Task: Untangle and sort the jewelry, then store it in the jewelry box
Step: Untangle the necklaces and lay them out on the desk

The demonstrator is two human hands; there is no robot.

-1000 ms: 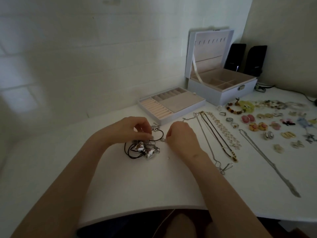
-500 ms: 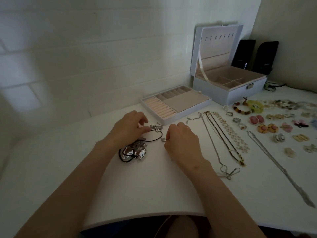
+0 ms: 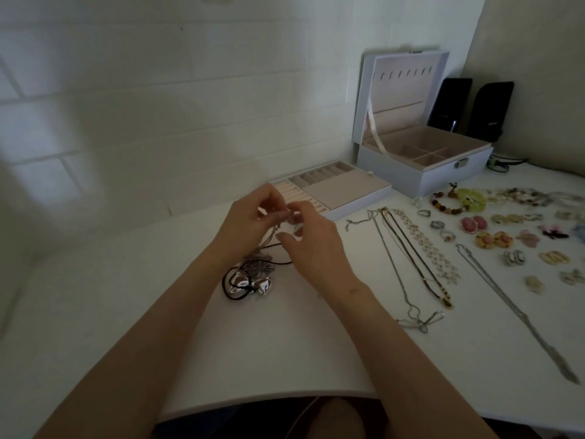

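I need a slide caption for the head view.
Left hand and right hand pinch a tangled silver chain above the table.

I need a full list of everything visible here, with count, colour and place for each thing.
jewelry box: one, white, lid open, back right of table
tray: one, white with beige lining, left of the box
tangled pile: one, black cord and silver pendants, below the hands
silver chain: one, rising from the pile to the fingers
laid-out necklaces: about four, silver, dark, pale beads, right of the hands
bracelets: several, amber, yellow-green, mixed, before the box
rings: about three, silver, beside the necklaces
earrings: many, pink, orange, pale, far right
speakers: two, black, behind the box
table: one, white
left hand: pinches the chain
right hand: pinches the chain
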